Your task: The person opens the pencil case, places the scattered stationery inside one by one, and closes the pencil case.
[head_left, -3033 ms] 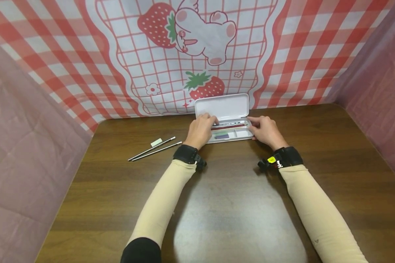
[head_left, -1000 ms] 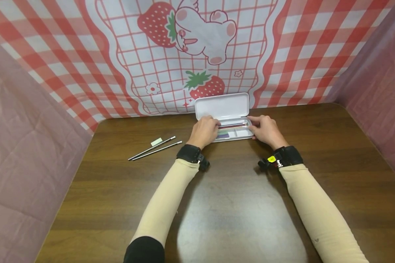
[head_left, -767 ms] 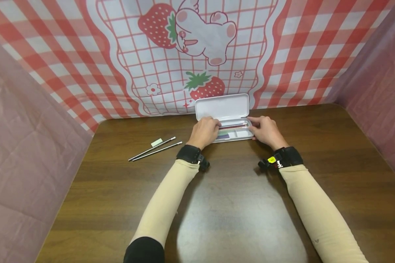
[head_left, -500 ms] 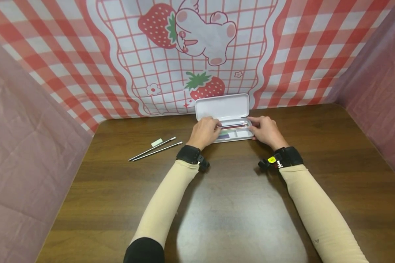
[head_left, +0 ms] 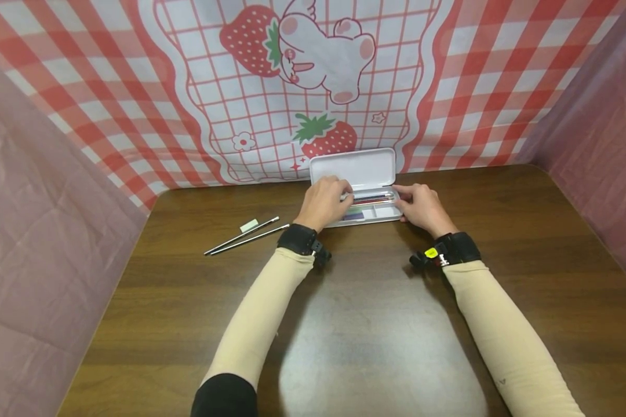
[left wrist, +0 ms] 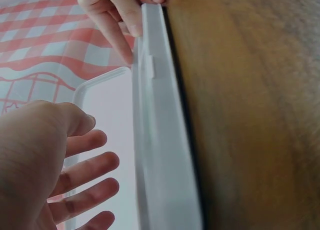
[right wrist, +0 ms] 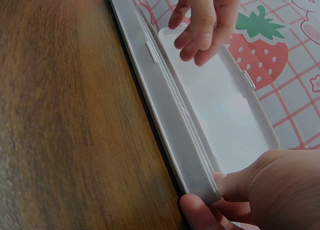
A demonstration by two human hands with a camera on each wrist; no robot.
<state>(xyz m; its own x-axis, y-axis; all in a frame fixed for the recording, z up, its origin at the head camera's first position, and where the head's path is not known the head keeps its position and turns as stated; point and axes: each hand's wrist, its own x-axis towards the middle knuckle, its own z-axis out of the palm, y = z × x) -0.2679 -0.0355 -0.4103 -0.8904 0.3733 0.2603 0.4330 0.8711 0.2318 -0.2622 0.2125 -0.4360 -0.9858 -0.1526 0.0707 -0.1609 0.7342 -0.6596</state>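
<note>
A white pencil case (head_left: 362, 171) stands with its lid up at the back of the table. Inside it lie several pencils (head_left: 372, 201), and a purple-and-green piece (head_left: 352, 215) sits in a front compartment. My left hand (head_left: 320, 204) hovers over the case's left part, its fingers loosely bent. In the left wrist view that hand (left wrist: 55, 165) holds nothing. At the other end, my right hand (head_left: 422, 209) pinches the case's right corner. In the right wrist view its thumb (right wrist: 237, 184) rests on the rim and a finger lies under the corner.
On the brown table (head_left: 375, 324), left of the case, lie two silvery pencils, one nearer (head_left: 250, 239) and one farther (head_left: 235, 240). A pale eraser (head_left: 248, 226) touches or nearly touches the farther one. A checked strawberry cloth (head_left: 323, 139) hangs right behind the lid.
My left hand slid right along the case, its fingers down in it, then lifted a little off the pencils. The right hand keeps its grip on the corner.
</note>
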